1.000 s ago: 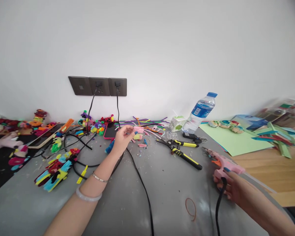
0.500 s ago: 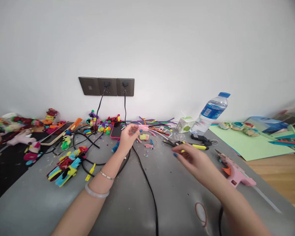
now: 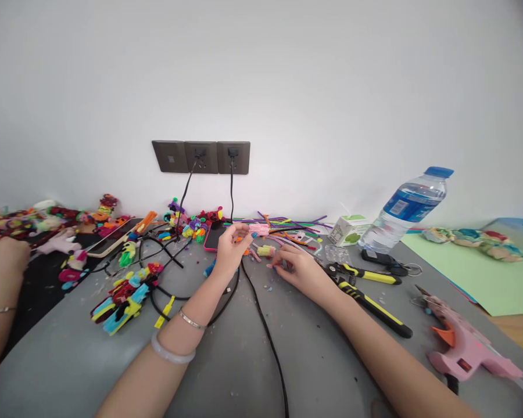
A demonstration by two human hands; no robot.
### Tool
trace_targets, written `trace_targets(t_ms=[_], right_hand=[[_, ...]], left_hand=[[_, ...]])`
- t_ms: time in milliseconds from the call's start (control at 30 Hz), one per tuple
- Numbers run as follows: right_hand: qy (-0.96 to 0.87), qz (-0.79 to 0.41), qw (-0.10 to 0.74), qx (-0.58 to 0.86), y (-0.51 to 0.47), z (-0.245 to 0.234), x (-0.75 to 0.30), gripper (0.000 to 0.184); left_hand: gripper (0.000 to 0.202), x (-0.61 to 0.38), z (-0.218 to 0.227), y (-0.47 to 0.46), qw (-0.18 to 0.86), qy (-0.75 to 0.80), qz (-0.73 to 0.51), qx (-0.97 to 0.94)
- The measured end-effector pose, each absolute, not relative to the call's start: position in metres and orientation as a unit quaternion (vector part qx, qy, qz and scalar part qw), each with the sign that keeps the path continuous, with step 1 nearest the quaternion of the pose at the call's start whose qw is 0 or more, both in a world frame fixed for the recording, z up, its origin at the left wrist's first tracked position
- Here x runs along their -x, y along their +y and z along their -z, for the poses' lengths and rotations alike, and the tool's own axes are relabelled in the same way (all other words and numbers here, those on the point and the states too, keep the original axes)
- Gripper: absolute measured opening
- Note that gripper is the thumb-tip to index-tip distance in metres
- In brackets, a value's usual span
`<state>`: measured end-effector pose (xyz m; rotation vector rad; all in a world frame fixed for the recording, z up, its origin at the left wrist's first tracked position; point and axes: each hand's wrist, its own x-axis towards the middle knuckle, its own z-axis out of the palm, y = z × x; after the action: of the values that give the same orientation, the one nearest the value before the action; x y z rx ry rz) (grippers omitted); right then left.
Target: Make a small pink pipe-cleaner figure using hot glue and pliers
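Note:
My left hand [image 3: 234,245] pinches a fuzzy pink piece of bent pipe cleaner [image 3: 258,230] between thumb and fingertips, above the grey table [image 3: 244,371]. To its right, my right hand [image 3: 300,268] is low at the tabletop, thumb and fingertips brought together around a small pink scrap [image 3: 269,266], which they mostly cover. Just beyond the fingers lies a short yellow and pink piece [image 3: 266,251]. Loose coloured pipe cleaners [image 3: 296,225] are strewn behind both hands. Yellow-and-black pliers [image 3: 370,299] rest beside my right wrist.
A pink glue gun [image 3: 462,342], a key fob [image 3: 381,259], a tilted water bottle [image 3: 405,209] and a drink carton [image 3: 349,230] are at the right. Pipe-cleaner figures [image 3: 126,296] and black cables [image 3: 261,325] lie left. Another person's hand [image 3: 4,267] is at the far left.
My right hand has moved left and down to the small pink scrap, uncovering the pliers. My left hand still holds the pink piece. The view has turned slightly left.

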<state>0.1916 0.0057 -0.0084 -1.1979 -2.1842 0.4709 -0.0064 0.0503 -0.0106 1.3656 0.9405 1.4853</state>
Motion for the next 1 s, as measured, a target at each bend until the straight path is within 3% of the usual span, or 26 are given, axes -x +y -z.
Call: trace_targets(t_ms=[100, 233, 300, 433, 1000], right_hand=[[-0.738, -0.263, 0.380, 0.491, 0.010, 0.006, -0.198, 0.009], [-0.627, -0.376, 0.463, 0.502, 0.019, 0.003, -0.207, 0.032], [-0.590, -0.413, 0.477, 0.504, 0.020, 0.002, -0.210, 0.041], [-0.542, -0.461, 0.510, 0.483, 0.021, 0.000, -0.213, 0.041], [-0.497, -0.504, 0.564, 0.425, 0.016, -0.014, -0.213, 0.038]], left_hand=[[0.030, 0.006, 0.010, 0.049, 0.435, 0.378, -0.597, -0.558], [0.029, 0.003, 0.008, 0.045, 0.424, 0.367, -0.586, -0.585], [0.030, 0.002, 0.008, 0.043, 0.450, 0.352, -0.567, -0.594], [0.033, 0.000, 0.007, 0.040, 0.504, 0.320, -0.539, -0.594], [0.033, 0.000, 0.012, 0.043, 0.492, 0.342, -0.547, -0.585]])
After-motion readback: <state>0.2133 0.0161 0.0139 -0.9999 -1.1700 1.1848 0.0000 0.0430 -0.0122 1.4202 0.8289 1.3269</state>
